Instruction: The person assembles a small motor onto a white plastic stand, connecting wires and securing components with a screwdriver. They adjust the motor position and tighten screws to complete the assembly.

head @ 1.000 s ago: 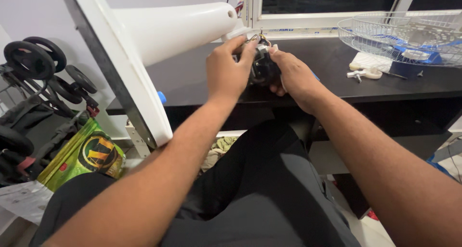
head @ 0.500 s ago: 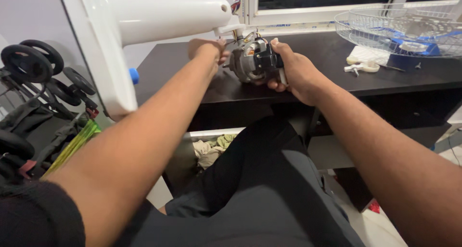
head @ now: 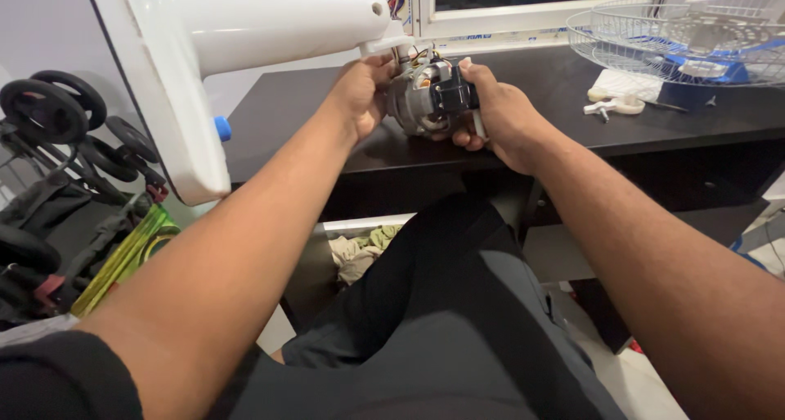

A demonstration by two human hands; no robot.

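Dark bench (head: 311, 117) under a window. White fan stand (head: 245, 35) tipped over its left end. Wire fan guard (head: 679, 40) far right. Small motor (head: 427, 99) just above the bench's front edge, gripped by right hand (head: 499, 113), fingers curled round it. Left hand (head: 360, 93) touching the motor's other side, fingers bent, grip unclear.

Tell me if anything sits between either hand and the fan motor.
Nothing visible does. The right hand grips the fan motor from its right side, and the left hand presses against its left side, under the white stand's neck. Both touch it directly.
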